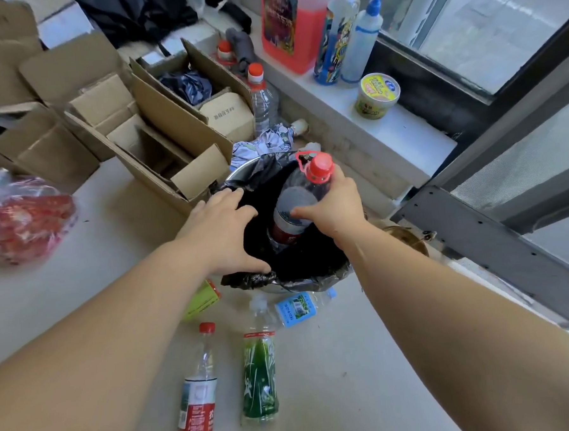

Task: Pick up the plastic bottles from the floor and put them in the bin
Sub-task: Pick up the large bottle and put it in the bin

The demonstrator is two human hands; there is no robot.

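My right hand [330, 206] grips a large clear bottle [295, 205] with a red cap and red handle ring, its base down inside the bin [300, 282], which is lined with a black bag. My left hand [226, 231] lies flat on the bin's left rim with fingers spread, holding nothing. On the floor in front of the bin lie a red-label bottle [198, 388], a green-label bottle [260, 374], a blue-label bottle [299, 308] and a green-yellow bottle [203, 300] partly hidden under my left forearm.
Open cardboard boxes [147, 130] crowd the floor to the left and behind the bin. Two more red-capped bottles [262, 101] stand behind them. A red plastic bag [23, 219] lies far left. A window ledge [387, 134] on the right carries bottles and a tub.
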